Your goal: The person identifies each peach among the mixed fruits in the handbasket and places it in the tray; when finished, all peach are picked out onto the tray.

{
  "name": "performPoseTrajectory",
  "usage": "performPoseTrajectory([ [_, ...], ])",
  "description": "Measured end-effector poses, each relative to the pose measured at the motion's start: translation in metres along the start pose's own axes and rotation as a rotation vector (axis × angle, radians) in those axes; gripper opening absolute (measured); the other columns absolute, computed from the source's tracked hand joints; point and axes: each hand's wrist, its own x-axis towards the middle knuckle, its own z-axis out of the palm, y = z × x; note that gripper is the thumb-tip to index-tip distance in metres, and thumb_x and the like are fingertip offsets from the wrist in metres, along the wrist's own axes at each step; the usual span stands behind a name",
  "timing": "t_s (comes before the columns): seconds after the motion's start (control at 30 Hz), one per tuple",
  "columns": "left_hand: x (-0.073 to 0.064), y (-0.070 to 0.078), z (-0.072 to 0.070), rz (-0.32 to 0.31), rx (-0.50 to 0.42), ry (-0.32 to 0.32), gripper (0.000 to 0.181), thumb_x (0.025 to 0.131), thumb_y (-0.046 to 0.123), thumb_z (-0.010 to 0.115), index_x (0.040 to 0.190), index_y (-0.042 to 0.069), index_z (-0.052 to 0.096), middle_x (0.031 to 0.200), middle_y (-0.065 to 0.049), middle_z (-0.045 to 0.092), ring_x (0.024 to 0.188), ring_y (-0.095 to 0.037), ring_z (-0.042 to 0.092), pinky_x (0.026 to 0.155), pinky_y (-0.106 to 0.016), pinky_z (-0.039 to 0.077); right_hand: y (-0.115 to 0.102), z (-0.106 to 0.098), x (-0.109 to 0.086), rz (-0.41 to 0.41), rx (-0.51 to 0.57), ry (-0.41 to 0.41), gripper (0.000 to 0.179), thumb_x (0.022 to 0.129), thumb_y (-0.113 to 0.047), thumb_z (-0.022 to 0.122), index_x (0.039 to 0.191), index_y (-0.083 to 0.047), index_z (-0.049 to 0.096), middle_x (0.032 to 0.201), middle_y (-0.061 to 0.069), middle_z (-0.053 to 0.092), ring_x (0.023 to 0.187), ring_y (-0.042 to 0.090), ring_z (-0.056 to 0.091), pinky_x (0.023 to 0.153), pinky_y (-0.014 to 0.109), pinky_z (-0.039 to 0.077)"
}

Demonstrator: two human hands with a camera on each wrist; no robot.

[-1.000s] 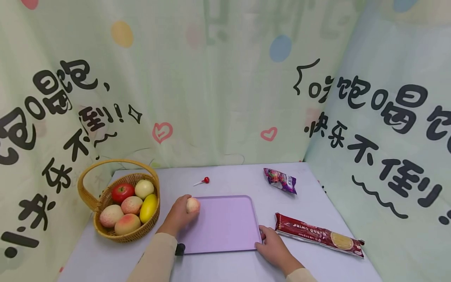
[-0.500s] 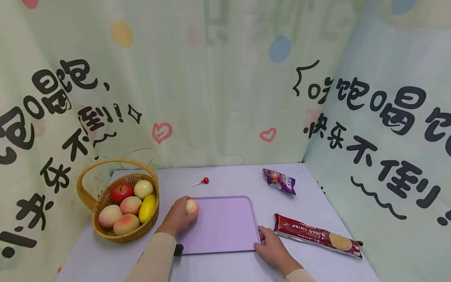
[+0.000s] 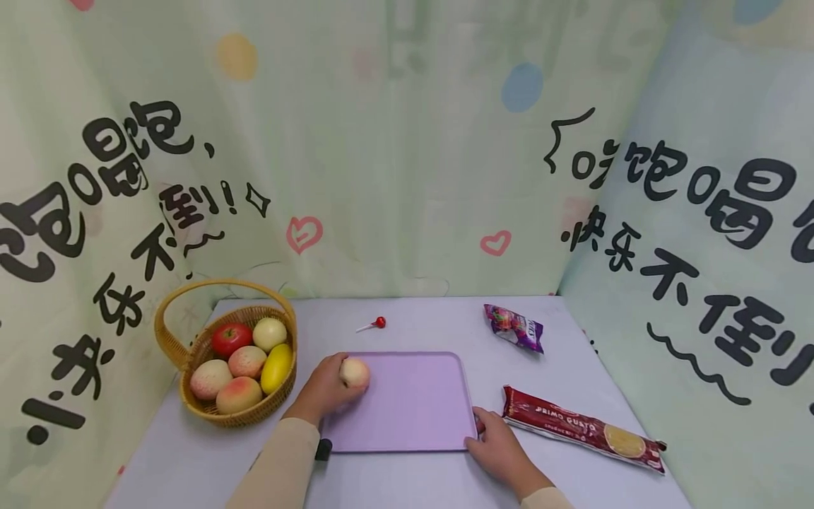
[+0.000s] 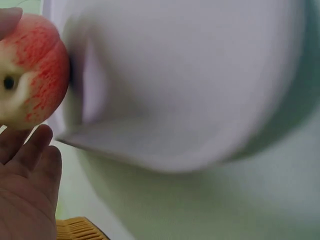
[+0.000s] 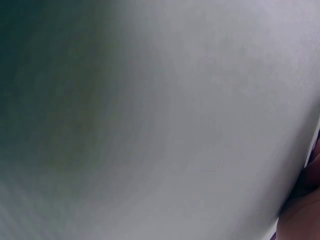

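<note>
One peach (image 3: 355, 373) lower centre, prob light, left hand (image 3: 326, 389) clamped round its sides (good spot imo), right hand (image 3: 500, 450) pinching tray (image 3: 413, 406)

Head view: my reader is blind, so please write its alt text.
A person's left hand holds a peach at the left of a purple tray; the right hand holds its near right corner. Left stands a fruit basket, beyond the tray a lollipop, and right a purple packet and a red packet.
</note>
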Motion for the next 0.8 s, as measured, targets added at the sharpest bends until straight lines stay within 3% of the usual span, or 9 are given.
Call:
performPoseTrajectory([
  [0.27,-0.006,-0.004,-0.009,0.021,-0.004,-0.012,0.093,0.076,0.049,0.088,0.150,0.008,0.048,0.149,-0.017,0.052,0.134,-0.033,0.051,0.115,-0.055,0.042,0.002,-0.001,0.000,0.021,0.000,-0.002,0.067,0.086,-0.016,0.078,0.143,0.006,0.052,0.100,0.004,0.062,0.086,0.015,0.055,0.075,0.032,0.052],
  [0.57,-0.015,0.002,-0.023,0.073,0.096,-0.009,0.083,0.081,0.033,0.088,0.149,0.007,0.049,0.151,-0.015,0.050,0.139,-0.033,0.049,0.119,-0.052,0.039,-0.002,-0.002,-0.001,0.014,0.004,0.007,0.066,0.085,-0.014,0.078,0.142,0.008,0.052,0.099,0.004,0.061,0.085,0.016,0.054,0.074,0.032,0.050],
  [0.8,-0.027,0.009,-0.038,0.110,0.145,0.000,0.082,0.081,0.036,0.088,0.149,0.011,0.049,0.153,-0.012,0.050,0.140,-0.031,0.048,0.118,-0.052,0.040,-0.003,-0.001,-0.002,0.020,0.005,-0.005,0.067,0.086,-0.015,0.077,0.143,0.008,0.051,0.099,0.004,0.060,0.085,0.016,0.053,0.074,0.031,0.049],
])
